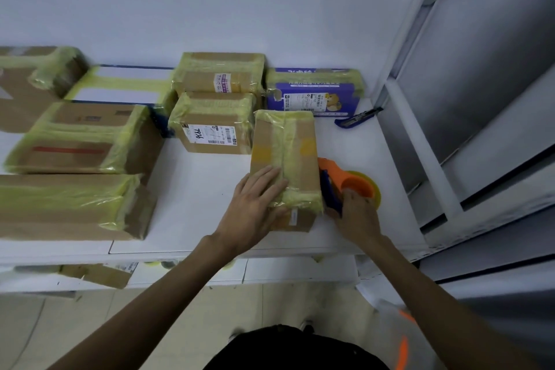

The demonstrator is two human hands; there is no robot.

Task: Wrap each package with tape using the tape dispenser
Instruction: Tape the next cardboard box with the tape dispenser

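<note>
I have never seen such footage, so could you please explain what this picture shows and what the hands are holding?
There is no machine: a head-worn wide-angle camera looks down at a person's bare arms. The left hand presses flat on a brown cardboard package banded with yellowish tape, lying on a white table. The right hand grips an orange tape dispenser with a yellow roll at the package's right side. More taped packages, one a purple box, lie behind and left.
</note>
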